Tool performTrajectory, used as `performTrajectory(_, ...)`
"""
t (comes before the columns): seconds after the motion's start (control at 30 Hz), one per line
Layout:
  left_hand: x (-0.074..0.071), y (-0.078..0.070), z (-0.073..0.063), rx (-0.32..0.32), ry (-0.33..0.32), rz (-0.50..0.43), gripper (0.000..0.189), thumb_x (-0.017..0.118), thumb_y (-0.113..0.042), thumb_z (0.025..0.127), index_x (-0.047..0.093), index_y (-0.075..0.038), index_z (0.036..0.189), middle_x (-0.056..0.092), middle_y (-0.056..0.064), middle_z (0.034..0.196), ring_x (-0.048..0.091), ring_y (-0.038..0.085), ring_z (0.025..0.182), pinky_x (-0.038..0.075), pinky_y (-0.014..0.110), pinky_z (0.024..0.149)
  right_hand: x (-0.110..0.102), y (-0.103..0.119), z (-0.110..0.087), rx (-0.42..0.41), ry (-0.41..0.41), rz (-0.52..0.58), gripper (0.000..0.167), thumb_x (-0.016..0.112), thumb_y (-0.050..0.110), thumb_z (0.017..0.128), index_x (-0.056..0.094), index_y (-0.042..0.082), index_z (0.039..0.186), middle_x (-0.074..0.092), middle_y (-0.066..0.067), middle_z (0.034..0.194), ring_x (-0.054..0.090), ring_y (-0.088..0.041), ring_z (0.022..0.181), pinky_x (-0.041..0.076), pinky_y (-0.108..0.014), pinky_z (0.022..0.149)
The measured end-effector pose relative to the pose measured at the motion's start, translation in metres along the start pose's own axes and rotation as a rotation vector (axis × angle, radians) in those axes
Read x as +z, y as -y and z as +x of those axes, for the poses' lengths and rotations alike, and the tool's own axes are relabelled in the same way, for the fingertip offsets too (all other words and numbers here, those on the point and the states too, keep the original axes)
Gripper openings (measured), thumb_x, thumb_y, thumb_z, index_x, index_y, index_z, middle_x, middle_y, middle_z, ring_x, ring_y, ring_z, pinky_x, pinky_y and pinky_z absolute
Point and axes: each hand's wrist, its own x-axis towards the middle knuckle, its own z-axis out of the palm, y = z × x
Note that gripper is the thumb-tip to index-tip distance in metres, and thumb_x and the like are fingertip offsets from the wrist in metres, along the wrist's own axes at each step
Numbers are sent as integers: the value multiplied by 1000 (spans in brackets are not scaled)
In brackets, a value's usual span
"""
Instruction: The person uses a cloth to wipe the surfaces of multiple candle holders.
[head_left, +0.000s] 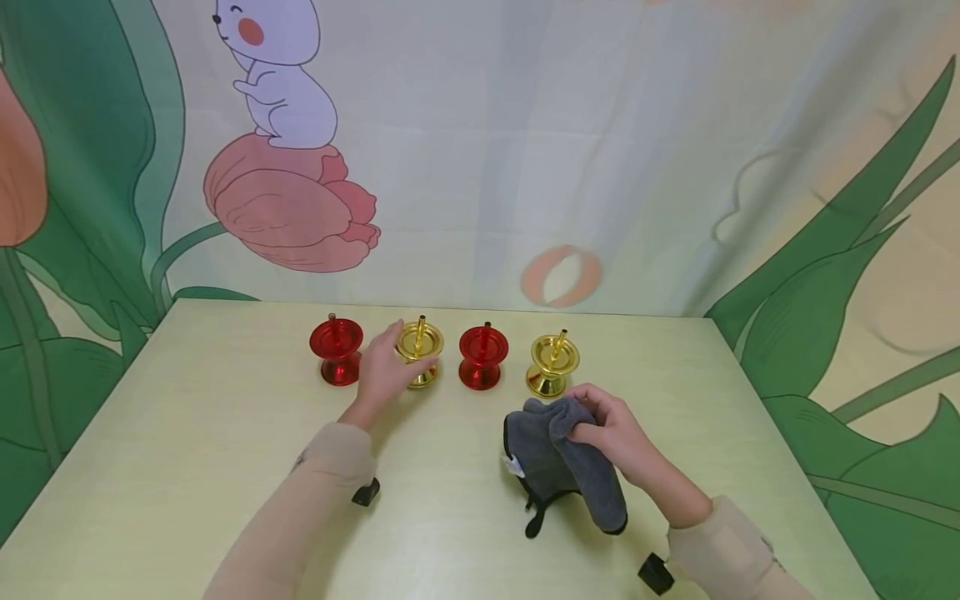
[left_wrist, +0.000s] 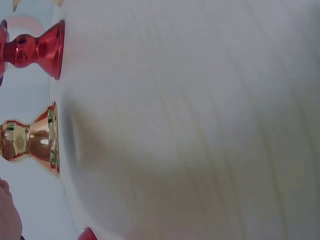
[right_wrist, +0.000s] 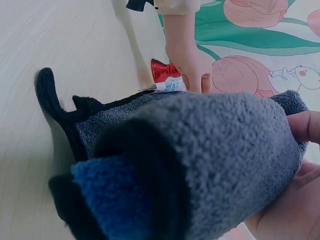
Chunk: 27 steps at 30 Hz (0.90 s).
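Note:
A gold candle holder (head_left: 422, 342) with a wide dish and a thin upright post stands on the table, second from the left in a row. My left hand (head_left: 384, 371) is around its left side, the thumb in front of the dish and the fingers spread. Whether they press on it is unclear. In the left wrist view, the gold holder's stem (left_wrist: 31, 140) is beside my left fingers (left_wrist: 7, 212). My right hand (head_left: 611, 429) pinches a folded grey towel (head_left: 558, 454) with black edging, a loop and a white label. The right wrist view shows the towel's blue side (right_wrist: 115, 195).
A red candle holder (head_left: 337, 350) stands left of my left hand. To the right are another red holder (head_left: 482, 354) and a second gold one (head_left: 552, 363), close behind the towel. A printed curtain (head_left: 450, 167) hangs along the back edge of the pale table (head_left: 172, 450).

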Motion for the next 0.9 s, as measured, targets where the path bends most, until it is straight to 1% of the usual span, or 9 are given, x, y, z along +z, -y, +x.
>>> performTrajectory(0.23, -6, -8, -10, 11, 3, 12, 86, 68, -50, 69, 34, -6, 135, 38, 12, 138, 35, 31, 126, 34, 47, 100, 0, 1, -1, -23, 5, -1, 33, 54, 0, 79, 50, -1, 111, 58, -6, 98, 57, -12, 83, 48, -26, 75)
performTrajectory(0.5, -15, -20, -27, 63, 1, 50, 86, 68, -52, 68, 37, -7, 134, 42, 13, 135, 39, 32, 122, 36, 49, 97, -3, 2, -2, -104, -9, 31, 33, 52, 0, 82, 46, -2, 115, 57, 8, 98, 57, -8, 86, 48, -23, 76)
performTrajectory(0.67, -21, -33, -40, 153, 9, 86, 85, 71, -48, 66, 41, -4, 131, 48, 15, 129, 45, 33, 116, 40, 47, 93, -3, 6, -2, -143, -22, 73, 33, 50, 1, 85, 43, -2, 118, 57, 13, 99, 55, -5, 90, 48, -21, 77)
performTrajectory(0.73, -23, -38, -44, 190, 21, 109, 85, 71, -48, 65, 41, -3, 131, 49, 15, 128, 47, 32, 115, 42, 46, 92, -3, 7, -2, -151, -31, 85, 33, 50, 1, 86, 43, -3, 117, 57, 13, 98, 55, -5, 89, 48, -21, 76)
performTrajectory(0.9, -26, -48, -54, 230, 80, 162, 85, 72, -48, 64, 41, -6, 131, 51, 13, 127, 48, 30, 114, 43, 44, 91, -2, 11, 0, -155, -84, 108, 30, 49, 0, 86, 43, 1, 115, 56, 10, 95, 54, -7, 87, 48, -21, 74)
